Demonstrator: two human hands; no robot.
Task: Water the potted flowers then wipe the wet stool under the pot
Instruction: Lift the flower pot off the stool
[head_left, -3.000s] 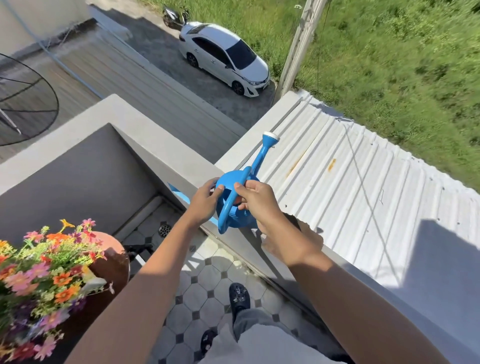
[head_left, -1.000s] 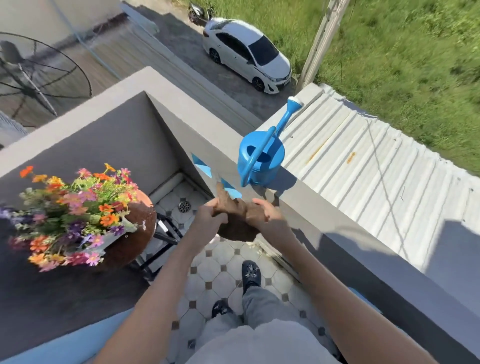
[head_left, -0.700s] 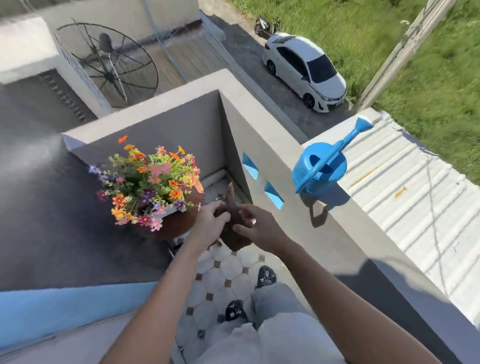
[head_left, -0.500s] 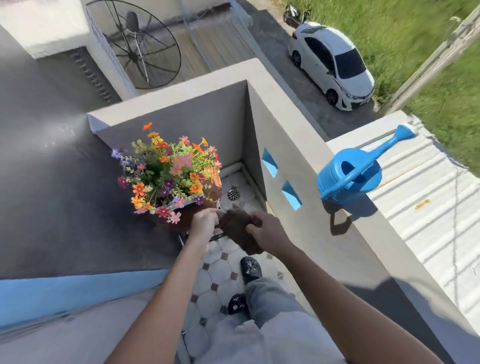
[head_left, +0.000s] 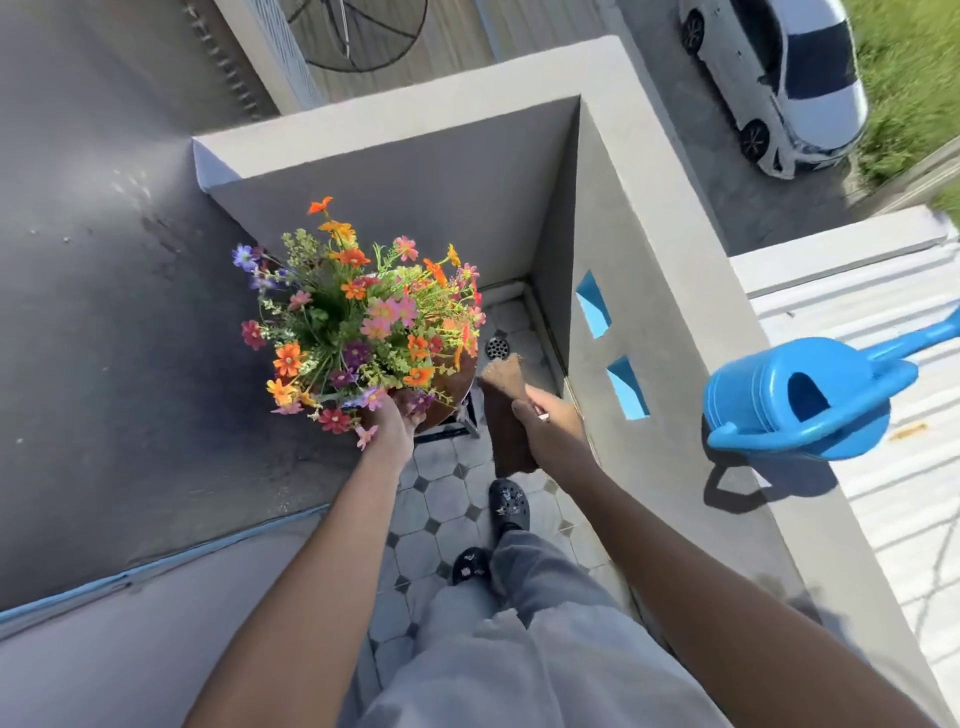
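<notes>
With the watering can (head_left: 795, 402) now set down on the balcony wall (head_left: 675, 291), watering looks done and wiping is next. The left hand (head_left: 395, 423) has moved off the cloth to grasp the flowerpot (head_left: 452, 384) on its stool (head_left: 460, 423); the right hand (head_left: 550, 421) grips the brown cloth (head_left: 506, 410) just beside it.

Multicoloured flowers (head_left: 358, 322) in brown pot (head_left: 452, 384) on black stool (head_left: 470, 421); blue can (head_left: 800, 400) upright on wall; brown cloth (head_left: 506, 421) hanging beside pot.
</notes>
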